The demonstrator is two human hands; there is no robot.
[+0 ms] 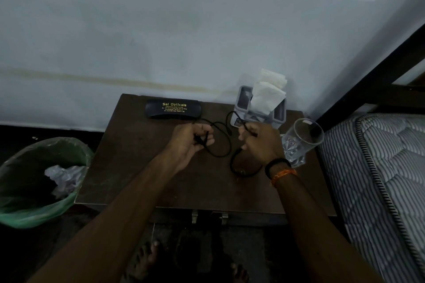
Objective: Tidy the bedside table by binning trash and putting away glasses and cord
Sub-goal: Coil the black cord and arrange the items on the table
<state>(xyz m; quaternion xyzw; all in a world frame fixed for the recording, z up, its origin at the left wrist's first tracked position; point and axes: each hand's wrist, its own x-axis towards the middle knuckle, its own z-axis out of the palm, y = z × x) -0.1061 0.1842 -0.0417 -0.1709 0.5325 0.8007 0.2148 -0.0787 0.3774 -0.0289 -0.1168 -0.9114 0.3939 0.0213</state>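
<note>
A thin black cord (226, 145) lies in loops on the dark wooden bedside table (142, 181). My left hand (193, 142) grips one stretch of the cord over the middle of the table. My right hand (258, 142) pinches another stretch a little to the right, and a loop hangs down to the tabletop below it. A shut black glasses case (173, 109) with gold lettering lies at the back of the table. The green-lined bin (43, 181) on the floor to the left holds crumpled plastic.
A grey organiser (279, 111) holding white tissues stands at the table's back right. A clear drinking glass (299, 140) stands at the right edge, close to my right wrist. A striped mattress (379, 179) borders the table on the right. My bare feet show below the table's drawer.
</note>
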